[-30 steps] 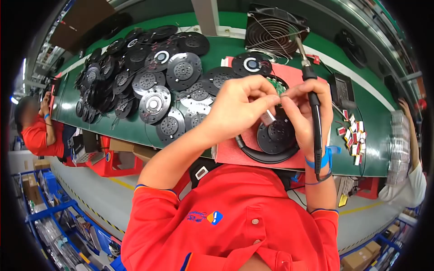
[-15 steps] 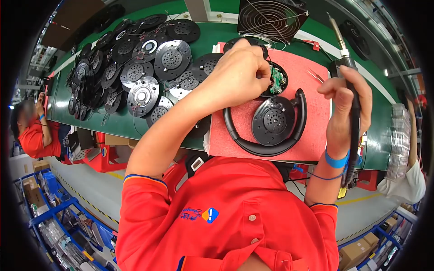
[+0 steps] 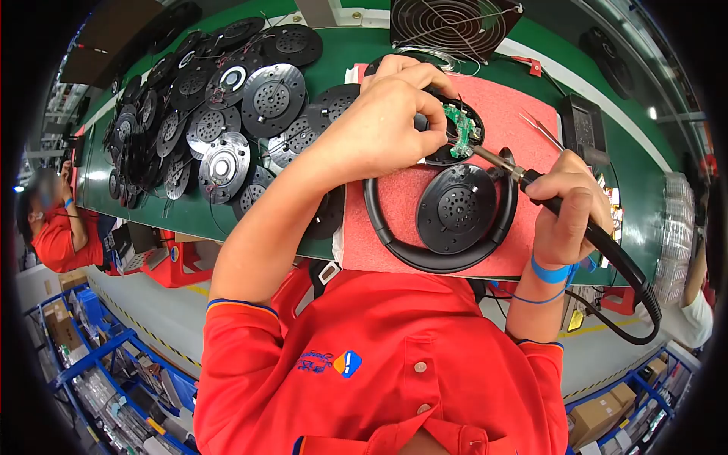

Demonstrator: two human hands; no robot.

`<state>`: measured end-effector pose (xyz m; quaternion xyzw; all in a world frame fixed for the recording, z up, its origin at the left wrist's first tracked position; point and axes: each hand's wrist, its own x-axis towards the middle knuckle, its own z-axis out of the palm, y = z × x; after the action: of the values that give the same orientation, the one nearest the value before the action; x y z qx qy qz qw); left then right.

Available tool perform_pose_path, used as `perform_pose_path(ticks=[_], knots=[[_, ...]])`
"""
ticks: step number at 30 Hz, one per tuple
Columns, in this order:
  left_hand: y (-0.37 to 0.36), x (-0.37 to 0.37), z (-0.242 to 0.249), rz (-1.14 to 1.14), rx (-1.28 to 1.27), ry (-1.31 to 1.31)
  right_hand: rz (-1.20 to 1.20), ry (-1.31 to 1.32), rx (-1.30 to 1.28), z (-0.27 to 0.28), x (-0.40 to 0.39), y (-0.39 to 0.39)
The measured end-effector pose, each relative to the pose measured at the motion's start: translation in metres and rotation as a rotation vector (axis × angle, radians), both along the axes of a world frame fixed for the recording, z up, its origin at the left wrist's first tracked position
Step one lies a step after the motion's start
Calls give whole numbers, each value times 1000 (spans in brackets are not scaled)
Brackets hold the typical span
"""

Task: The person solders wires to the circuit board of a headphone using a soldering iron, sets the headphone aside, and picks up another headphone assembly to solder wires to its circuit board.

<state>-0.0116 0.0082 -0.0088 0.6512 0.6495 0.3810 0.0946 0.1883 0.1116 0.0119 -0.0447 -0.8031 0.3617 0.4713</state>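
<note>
Head view. Soldering iron (image 3: 614, 254): one, handle clamped in the fingers of the right hand (image 3: 572, 205), tip at the near end of a green circuit board (image 3: 461, 133); contact cannot be told. Circuit board: seated in an open black ear cup (image 3: 476, 123), toward the far edge of the pink mat (image 3: 508, 106). Left hand (image 3: 402, 121): over the ear cup's left side, fingers curled, thumb near the board; whether fingertips meet or pinch anything cannot be told. Headband (image 3: 381, 224): black, curved along the mat's near edge, around a perforated disc (image 3: 457, 208). Tweezers (image 3: 540, 127): at the mat's right edge. Black discs (image 3: 273, 98): heaped on the green table (image 3: 641, 197), left of the mat. Fan (image 3: 455, 26): beyond the mat's far edge.
</note>
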Motion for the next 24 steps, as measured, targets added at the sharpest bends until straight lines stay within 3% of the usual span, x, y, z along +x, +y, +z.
perform_pose_path(ticks=[24], knots=[[0,3,2,-1,-29,25,37,-79,47,-4,-7,2]])
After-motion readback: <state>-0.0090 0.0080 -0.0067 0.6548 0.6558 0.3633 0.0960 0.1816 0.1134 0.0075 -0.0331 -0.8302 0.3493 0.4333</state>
